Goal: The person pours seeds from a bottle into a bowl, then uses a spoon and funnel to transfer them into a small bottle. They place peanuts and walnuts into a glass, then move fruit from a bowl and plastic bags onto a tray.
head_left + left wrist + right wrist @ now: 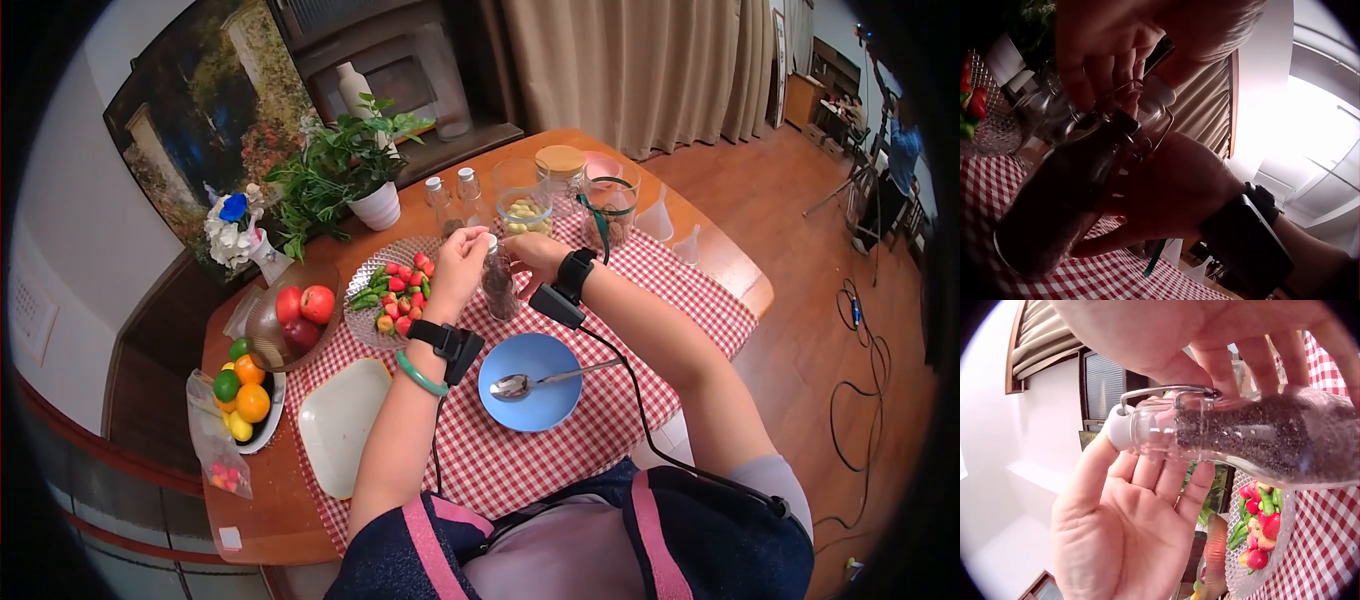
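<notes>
A clear glass swing-top bottle (499, 287) full of dark, coarse grains stands between my two hands above the checked cloth. My right hand (541, 257) holds it around the body, the fingers spread along the glass in the right wrist view. At the top, my left hand (464, 264) has its thumb against the white stopper (1120, 428), with the fingers behind the neck. The wire bail (1166, 389) arches from the stopper down to the neck. The stopper sits at the mouth of the bottle.
Close by are a blue plate (530, 412) with a spoon (513, 387), a white tray (335, 430) and a glass bowl (362, 322) of strawberries and green peppers. Two more bottles (440, 205), glass jars (526, 222) and clear funnels (657, 218) stand behind. Fruit lies at left.
</notes>
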A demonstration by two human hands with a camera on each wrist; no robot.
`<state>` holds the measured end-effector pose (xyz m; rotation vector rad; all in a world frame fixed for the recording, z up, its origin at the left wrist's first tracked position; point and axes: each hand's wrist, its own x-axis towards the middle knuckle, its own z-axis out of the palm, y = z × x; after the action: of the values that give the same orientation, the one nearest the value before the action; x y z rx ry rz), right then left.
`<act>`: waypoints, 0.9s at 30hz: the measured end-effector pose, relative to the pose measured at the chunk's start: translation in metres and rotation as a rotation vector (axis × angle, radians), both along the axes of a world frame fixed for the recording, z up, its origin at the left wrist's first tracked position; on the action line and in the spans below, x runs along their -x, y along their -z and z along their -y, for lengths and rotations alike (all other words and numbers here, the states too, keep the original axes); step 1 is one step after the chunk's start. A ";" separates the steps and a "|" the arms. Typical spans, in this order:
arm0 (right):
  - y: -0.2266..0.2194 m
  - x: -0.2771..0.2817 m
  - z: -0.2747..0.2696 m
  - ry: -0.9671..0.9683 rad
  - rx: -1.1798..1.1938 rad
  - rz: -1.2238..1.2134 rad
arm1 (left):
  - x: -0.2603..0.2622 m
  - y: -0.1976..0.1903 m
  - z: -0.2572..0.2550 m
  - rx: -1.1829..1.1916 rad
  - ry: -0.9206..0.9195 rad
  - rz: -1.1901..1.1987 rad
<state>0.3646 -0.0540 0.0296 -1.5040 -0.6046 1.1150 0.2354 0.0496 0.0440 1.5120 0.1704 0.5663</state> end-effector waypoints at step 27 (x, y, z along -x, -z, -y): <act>-0.026 0.016 0.041 0.179 -0.239 0.939 | 0.026 0.011 -0.011 -0.065 -0.208 -0.152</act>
<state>0.3485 -0.0950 0.0553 -1.7803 -1.1547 0.1264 0.2090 0.0607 0.0326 1.6122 0.4339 0.6266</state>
